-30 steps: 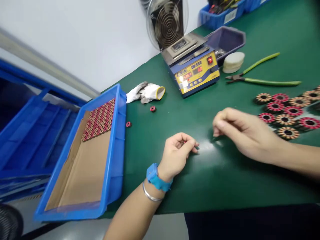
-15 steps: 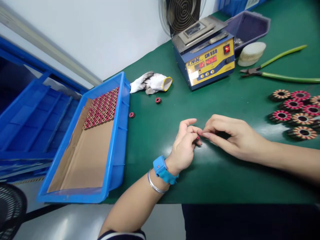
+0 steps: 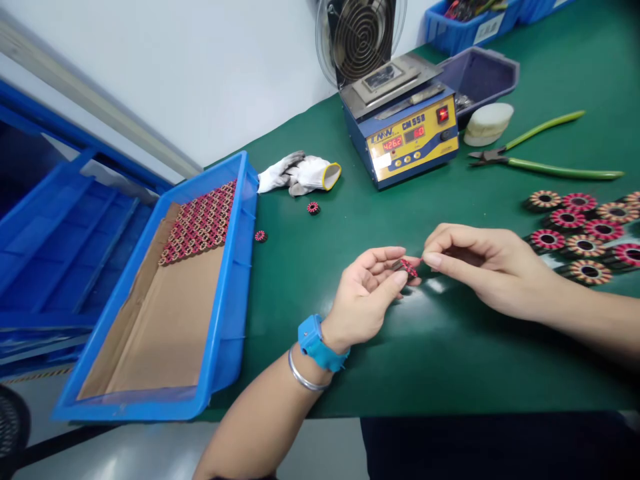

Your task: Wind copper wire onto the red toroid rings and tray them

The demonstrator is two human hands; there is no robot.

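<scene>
Between the thumb and fingers of my left hand (image 3: pixel 363 300) is a small wound motor stator (image 3: pixel 409 269), dark-sided with red windings on its face. Just right of it, my right hand (image 3: pixel 493 270) has thumb and forefinger pinched together at the stator's edge. Whatever lies in that pinch, perhaps a wire end, is too small to make out. Two loose red-wound stators, one farther back (image 3: pixel 313 208) and one beside the bin (image 3: pixel 261 236), rest on the green table. Several more stators (image 3: pixel 567 219), red and copper-coloured, stand grouped at the right.
A blue bin (image 3: pixel 233 287) lined with cardboard holds rows of stators at its far end. White gloves (image 3: pixel 313 175), a yellow-fronted solder pot (image 3: pixel 413 143), a purple tray (image 3: pixel 493 70), a white round pad (image 3: pixel 489 125) and green-handled cutters (image 3: pixel 565 167) lie toward the back.
My left hand has turned and opened its fingers somewhat, showing more of the stator. My right hand has shifted slightly right, still pinched. The whole view has moved a little.
</scene>
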